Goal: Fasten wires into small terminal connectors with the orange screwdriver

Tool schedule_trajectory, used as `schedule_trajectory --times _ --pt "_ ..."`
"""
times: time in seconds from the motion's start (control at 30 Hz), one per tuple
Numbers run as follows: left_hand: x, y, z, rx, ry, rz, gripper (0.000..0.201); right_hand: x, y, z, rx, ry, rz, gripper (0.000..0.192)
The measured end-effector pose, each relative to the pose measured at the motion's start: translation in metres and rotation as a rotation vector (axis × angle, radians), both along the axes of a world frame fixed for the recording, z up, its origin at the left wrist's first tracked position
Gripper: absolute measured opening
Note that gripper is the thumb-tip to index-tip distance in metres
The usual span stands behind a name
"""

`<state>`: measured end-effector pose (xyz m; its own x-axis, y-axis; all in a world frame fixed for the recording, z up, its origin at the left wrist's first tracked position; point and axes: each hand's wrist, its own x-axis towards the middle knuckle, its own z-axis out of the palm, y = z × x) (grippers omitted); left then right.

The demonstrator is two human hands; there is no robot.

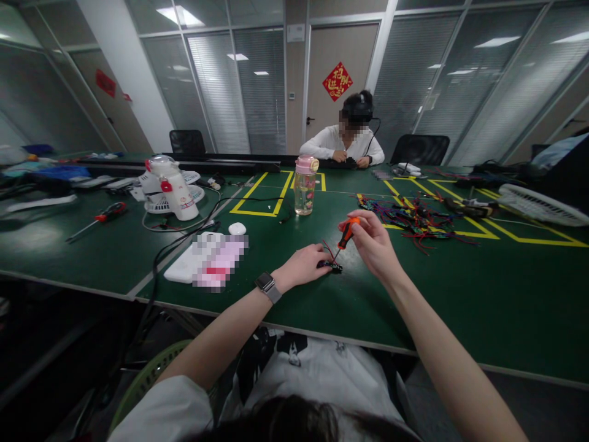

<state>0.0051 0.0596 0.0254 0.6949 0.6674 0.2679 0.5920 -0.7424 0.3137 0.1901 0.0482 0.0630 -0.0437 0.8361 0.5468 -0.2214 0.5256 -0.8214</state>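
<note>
In the head view my right hand (372, 239) is closed around the handle of a small orange and black screwdriver (345, 236). Its shaft slants down, and the tip meets a small dark part (335, 267) lying on the green table. That part has thin red wires rising from it; its exact kind is too small to make out. My left hand (307, 265), with a watch on the wrist, holds the part from the left with its fingertips pressed on it.
A pink-lidded bottle (305, 187) stands beyond my hands. A pile of coloured wires (414, 215) lies to the right. On the left are a white box (186, 261), a pink item, a larger screwdriver (110, 212) and a dark cable. Across the table sits another person (343, 144).
</note>
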Motion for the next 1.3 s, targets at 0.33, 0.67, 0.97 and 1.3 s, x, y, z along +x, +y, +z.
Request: schedule_trajectory --times 0.33,0.67,0.97,1.3 --pt "0.0002 0.0007 -0.0008 0.012 0.007 -0.004 0.019 -0.0036 -0.0032 0.0031 0.028 0.009 0.013 0.027" --pt "0.0007 -0.0004 0.001 0.011 0.005 -0.008 0.018 -0.0047 -0.003 0.0013 0.032 0.018 0.005 0.026" --pt "0.0008 -0.0012 0.0024 -0.008 0.013 0.005 0.02 -0.0028 0.0004 -0.0022 0.059 0.008 -0.068 0.023" --pt "0.0005 -0.0015 0.0026 0.017 0.021 -0.003 0.019 -0.0023 0.0008 -0.0037 0.095 -0.009 -0.035 0.018"
